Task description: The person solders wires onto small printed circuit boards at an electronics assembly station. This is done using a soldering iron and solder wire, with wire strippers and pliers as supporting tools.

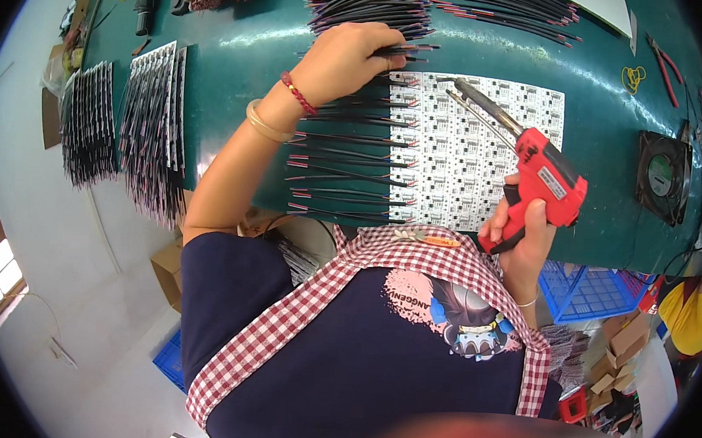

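The red soldering gun (542, 186) is held just above the near right part of the white circuit-board panel (485, 159), over the dark green table (240, 57). Its long axis is set on a diagonal: the grip lies low and to the right, by the table's near edge, and the thin metal tip (458, 86) is pointed up and to the left, toward the panel's far edge, where it is seen over the top rows of small boards. The grip is clasped in the right hand (521, 231), whose fingers are closed around it. The left hand (347, 60) is reached across to the panel's far left corner, where it is closed on a black wire (407, 50) that lies roughly level, its end directed to the right. Below that hand, a row of black wires with red ends (346, 166) is laid side by side along the panel's left edge, each running left to right. More bundles of such wires (374, 1) are piled at the table's far side, and finished strips (151, 115) are hung over its left end. A small black fan (662, 176) is set well to the right.
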Demonstrator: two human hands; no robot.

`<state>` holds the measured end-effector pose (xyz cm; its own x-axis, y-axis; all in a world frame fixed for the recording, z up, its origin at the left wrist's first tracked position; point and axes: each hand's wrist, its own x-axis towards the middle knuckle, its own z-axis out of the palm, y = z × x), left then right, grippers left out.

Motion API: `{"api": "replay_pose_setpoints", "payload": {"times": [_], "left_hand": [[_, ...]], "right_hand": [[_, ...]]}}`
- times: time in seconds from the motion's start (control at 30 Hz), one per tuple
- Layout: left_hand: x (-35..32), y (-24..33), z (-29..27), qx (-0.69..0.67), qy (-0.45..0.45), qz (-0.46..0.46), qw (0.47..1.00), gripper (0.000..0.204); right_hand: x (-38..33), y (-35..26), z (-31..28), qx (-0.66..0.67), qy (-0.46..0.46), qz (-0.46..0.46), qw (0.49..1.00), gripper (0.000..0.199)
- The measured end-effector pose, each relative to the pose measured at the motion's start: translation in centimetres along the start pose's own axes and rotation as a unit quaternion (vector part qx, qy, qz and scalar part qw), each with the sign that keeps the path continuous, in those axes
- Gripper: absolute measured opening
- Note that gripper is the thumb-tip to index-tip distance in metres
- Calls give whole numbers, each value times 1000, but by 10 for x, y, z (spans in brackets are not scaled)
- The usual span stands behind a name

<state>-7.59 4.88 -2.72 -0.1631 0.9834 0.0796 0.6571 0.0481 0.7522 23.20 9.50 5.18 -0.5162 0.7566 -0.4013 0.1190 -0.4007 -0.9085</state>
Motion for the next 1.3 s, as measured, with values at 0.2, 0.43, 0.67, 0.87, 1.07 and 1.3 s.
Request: {"api": "replay_pose_setpoints", "payload": {"times": [0.2,0.43,0.67,0.87,1.07,1.3], "left_hand": [[1,16,13,-96,-27,-74,992,22],[5,20,26,-3,5,-75,997,22],[15,27,29,32,-28,-36,998,20],[21,32,27,57,-81,-50,994,20],[22,38,29,82,-69,-49,993,20],[19,38,34,91,-71,-37,993,20]], "right_hand": [[7,5,7,8,15,6,1000,48],[3,6,9,-62,35,6,997,39],[-9,12,-2,-88,36,13,995,37],[-14,13,-6,-81,46,10,996,34],[-18,16,-10,-99,25,-3,995,29],[-21,18,-4,-71,55,8,996,34]]}}
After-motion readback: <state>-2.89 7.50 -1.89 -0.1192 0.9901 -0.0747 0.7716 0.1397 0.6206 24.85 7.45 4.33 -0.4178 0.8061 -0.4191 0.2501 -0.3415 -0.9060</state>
